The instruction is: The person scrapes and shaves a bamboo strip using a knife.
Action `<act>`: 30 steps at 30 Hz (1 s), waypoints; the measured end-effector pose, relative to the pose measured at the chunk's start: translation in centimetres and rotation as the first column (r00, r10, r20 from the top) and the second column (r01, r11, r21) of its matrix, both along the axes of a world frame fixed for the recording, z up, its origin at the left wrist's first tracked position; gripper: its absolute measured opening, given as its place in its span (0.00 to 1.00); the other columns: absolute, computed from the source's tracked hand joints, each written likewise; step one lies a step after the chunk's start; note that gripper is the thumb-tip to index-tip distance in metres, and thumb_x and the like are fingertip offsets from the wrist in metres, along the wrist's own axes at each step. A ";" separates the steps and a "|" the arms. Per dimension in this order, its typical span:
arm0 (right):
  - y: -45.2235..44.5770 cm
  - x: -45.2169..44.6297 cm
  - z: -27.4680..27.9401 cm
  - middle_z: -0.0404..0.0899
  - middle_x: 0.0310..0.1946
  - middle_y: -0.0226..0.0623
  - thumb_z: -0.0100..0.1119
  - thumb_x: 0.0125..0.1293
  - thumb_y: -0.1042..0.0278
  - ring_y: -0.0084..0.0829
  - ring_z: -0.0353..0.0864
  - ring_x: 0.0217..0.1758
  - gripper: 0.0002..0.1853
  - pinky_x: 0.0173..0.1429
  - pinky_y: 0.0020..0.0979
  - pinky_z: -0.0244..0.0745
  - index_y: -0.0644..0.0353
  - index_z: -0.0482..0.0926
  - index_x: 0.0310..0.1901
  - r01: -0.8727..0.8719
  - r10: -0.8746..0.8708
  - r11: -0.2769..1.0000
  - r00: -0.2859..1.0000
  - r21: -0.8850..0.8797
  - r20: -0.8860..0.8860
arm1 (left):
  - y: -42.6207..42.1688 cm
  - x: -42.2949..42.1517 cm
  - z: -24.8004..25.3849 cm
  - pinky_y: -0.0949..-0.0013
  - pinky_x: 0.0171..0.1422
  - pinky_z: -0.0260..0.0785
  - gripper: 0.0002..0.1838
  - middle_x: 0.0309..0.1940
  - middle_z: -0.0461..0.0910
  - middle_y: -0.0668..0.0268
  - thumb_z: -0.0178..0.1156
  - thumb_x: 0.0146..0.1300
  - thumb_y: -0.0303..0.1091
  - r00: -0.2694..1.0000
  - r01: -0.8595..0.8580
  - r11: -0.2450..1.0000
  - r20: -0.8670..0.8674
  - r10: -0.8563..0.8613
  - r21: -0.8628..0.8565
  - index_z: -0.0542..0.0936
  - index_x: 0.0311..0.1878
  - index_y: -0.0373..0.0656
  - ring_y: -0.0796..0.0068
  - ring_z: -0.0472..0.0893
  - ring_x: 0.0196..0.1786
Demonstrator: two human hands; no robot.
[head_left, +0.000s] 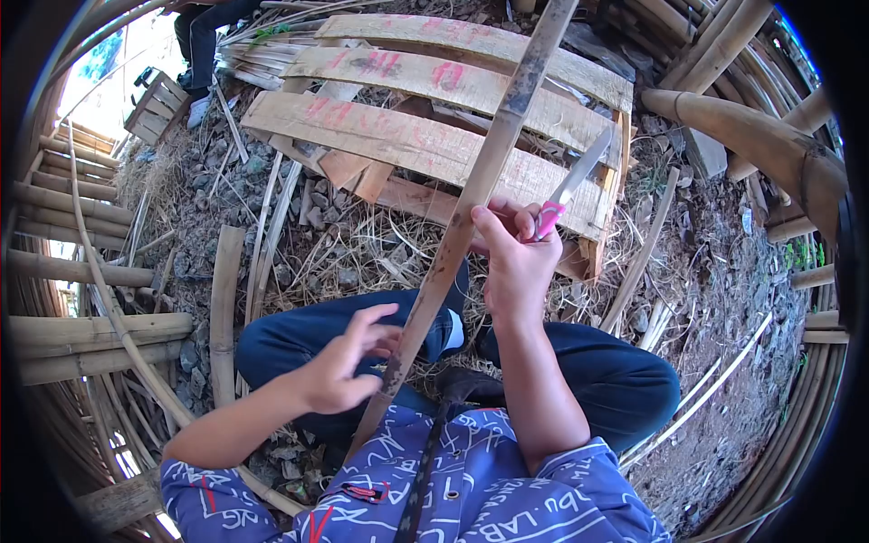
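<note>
A long bamboo strip [466, 204] slants from my lap up past the top edge of the view. My right hand [518, 249] is closed around the pink handle of a knife [582, 169], its blade pointing up and to the right. The thumb of that hand lies against the strip's right edge. Beside the strip's lower part, my left hand [353, 357] has its fingers apart and holds nothing; some fingertips are partly hidden at the strip's edge.
A slatted wooden crate [389, 136] with pink marks lies ahead, under the strip's upper part. Bamboo poles [724, 122] stand at the right, others [81, 335] at the left. A person's leg [201, 45] and a small crate [156, 107] show at the upper left.
</note>
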State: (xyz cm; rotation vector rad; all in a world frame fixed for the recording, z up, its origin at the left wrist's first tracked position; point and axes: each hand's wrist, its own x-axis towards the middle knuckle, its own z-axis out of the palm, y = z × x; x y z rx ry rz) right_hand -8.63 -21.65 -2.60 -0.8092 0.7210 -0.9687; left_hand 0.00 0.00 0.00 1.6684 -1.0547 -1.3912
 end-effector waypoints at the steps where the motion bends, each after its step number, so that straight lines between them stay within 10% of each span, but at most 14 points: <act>1: 0.3 -0.2 0.0 0.80 0.40 0.41 0.67 0.55 0.80 0.27 0.83 0.38 0.19 0.30 0.25 0.83 0.54 0.62 0.27 -0.013 0.013 1.000 1.000 -0.015 -0.011 | -0.6 -1.6 0.0 0.63 0.63 0.66 0.43 0.60 0.67 0.48 0.63 0.57 0.27 0.996 -0.087 0.994 -0.018 0.089 0.063 0.48 0.71 0.38 0.60 0.73 0.60; 5: 0.4 -1.2 -0.6 0.78 0.39 0.44 0.65 0.56 0.83 0.29 0.83 0.39 0.21 0.33 0.27 0.83 0.56 0.58 0.26 0.011 -0.019 0.991 0.998 -0.137 -0.060 | -5.0 -5.0 -0.4 0.70 0.36 0.69 0.40 0.30 0.76 0.64 0.67 0.56 0.31 0.956 -0.277 0.956 0.125 0.264 0.096 0.54 0.67 0.39 0.75 0.76 0.31; 6: 0.3 -1.5 -0.2 0.78 0.39 0.44 0.65 0.57 0.83 0.30 0.83 0.41 0.21 0.34 0.27 0.83 0.56 0.58 0.26 -0.007 -0.003 0.990 0.997 -0.139 -0.072 | -5.9 -5.4 -0.1 0.73 0.27 0.62 0.24 0.20 0.70 0.72 0.65 0.60 0.34 0.925 -0.358 0.932 0.156 0.347 0.052 0.68 0.56 0.38 0.81 0.69 0.21; 10: -0.6 -3.5 1.2 0.77 0.43 0.46 0.64 0.58 0.82 0.29 0.82 0.43 0.21 0.37 0.28 0.85 0.56 0.58 0.25 -0.187 0.181 0.966 0.982 -0.178 -0.050 | -6.1 -5.2 -2.0 0.76 0.25 0.59 0.18 0.15 0.68 0.74 0.55 0.69 0.41 0.900 -0.437 0.894 0.043 0.435 0.101 0.74 0.27 0.38 0.87 0.69 0.21; 14: -1.4 -5.4 -0.1 0.78 0.42 0.44 0.62 0.62 0.79 0.27 0.82 0.40 0.20 0.35 0.25 0.83 0.57 0.57 0.24 -0.248 0.227 0.942 0.967 -0.227 -0.113 | -5.1 -4.7 -3.0 0.79 0.25 0.63 0.14 0.15 0.67 0.74 0.53 0.68 0.34 0.909 -0.386 0.888 -0.058 0.412 0.248 0.69 0.25 0.42 0.85 0.70 0.20; 19: -1.7 -7.8 -0.4 0.79 0.26 0.38 0.60 0.66 0.72 0.18 0.74 0.23 0.18 0.26 0.22 0.70 0.60 0.62 0.22 -0.480 0.393 0.849 0.853 -0.219 -0.343 | -5.2 -5.7 -4.1 0.74 0.29 0.68 0.03 0.17 0.70 0.69 0.47 0.58 0.24 0.881 -0.465 0.885 -0.090 0.464 0.000 0.70 0.29 0.39 0.79 0.75 0.24; 25: -1.9 -8.8 0.4 0.68 0.14 0.49 0.49 0.71 0.57 0.53 0.73 0.20 0.21 0.26 0.44 0.65 0.64 0.69 0.24 -0.830 0.363 0.439 0.515 -0.345 -0.777 | -5.7 -3.9 -3.7 0.76 0.29 0.63 0.02 0.21 0.71 0.72 0.53 0.57 0.27 0.872 -0.388 0.903 -0.246 0.424 0.182 0.70 0.31 0.41 0.84 0.71 0.23; 30: -1.1 -7.7 0.4 0.70 0.13 0.44 0.58 0.66 0.55 0.49 0.75 0.19 0.18 0.22 0.43 0.67 0.60 0.70 0.25 -0.833 0.124 0.163 0.548 -0.528 -0.827 | -6.5 -4.4 -4.8 0.77 0.27 0.53 0.08 0.18 0.58 0.78 0.61 0.63 0.34 0.840 -0.477 0.879 -0.283 0.464 0.024 0.72 0.35 0.42 0.88 0.59 0.23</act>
